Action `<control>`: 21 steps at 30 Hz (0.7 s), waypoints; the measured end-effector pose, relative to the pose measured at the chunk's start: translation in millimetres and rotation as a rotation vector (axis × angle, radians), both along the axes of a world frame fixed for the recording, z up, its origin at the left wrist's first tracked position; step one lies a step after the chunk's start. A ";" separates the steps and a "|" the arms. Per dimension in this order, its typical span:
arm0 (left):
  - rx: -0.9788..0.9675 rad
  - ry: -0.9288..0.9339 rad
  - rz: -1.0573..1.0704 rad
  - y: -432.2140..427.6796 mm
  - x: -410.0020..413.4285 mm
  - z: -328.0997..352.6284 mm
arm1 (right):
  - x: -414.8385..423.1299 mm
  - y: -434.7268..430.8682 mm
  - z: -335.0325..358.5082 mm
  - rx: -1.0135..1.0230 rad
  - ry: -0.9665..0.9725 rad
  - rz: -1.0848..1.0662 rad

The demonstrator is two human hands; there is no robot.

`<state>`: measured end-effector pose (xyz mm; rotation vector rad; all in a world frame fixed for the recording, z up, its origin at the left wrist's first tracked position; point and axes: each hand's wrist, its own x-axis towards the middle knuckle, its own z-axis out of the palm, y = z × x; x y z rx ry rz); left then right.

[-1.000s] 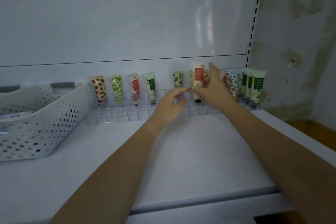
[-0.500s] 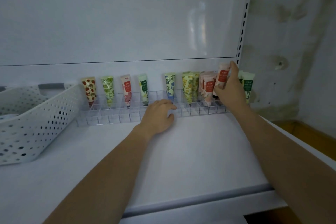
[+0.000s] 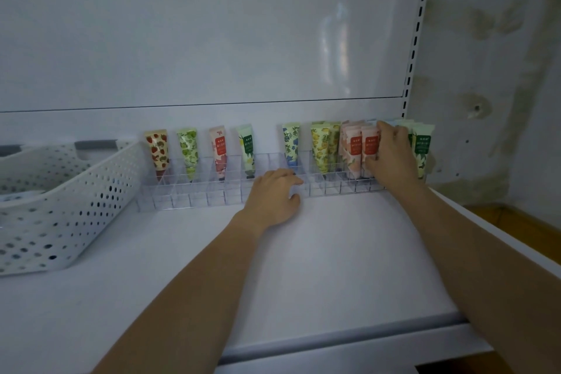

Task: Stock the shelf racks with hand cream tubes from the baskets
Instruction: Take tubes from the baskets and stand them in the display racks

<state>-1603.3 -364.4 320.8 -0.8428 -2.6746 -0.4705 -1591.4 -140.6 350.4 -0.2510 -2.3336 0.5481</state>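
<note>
A clear plastic rack (image 3: pixel 194 197) runs along the back of the white shelf (image 3: pixel 318 252). Hand cream tubes stand in it: a strawberry tube (image 3: pixel 158 149), a green one (image 3: pixel 188 150), a pink one (image 3: pixel 219 150), a blue-flowered one (image 3: pixel 290 143), yellow ones (image 3: pixel 321 146), and green-labelled ones (image 3: pixel 422 146) at the far right. My right hand (image 3: pixel 391 155) pinches a pink tube with a red label (image 3: pixel 371 146), standing in the rack beside another like it (image 3: pixel 355 149). My left hand (image 3: pixel 273 194) rests on the rack's front edge, fingers loosely curved over it.
A white perforated basket (image 3: pixel 76 206) stands on the shelf at the left, touching the rack's left end; its contents are hidden. A slotted upright (image 3: pixel 416 39) bounds the shelf on the right. The shelf's front lip (image 3: pixel 334 340) runs below my forearms.
My right hand carried the red-labelled pink tube rightward and lowered it into the rack among the pink tubes. My left hand dropped from the tubes onto the rack's front edge.
</note>
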 end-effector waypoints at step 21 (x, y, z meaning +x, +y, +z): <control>0.096 0.178 0.245 -186.1 17.3 137.0 | 15.3 -186.3 66.7 0.347 0.128 0.697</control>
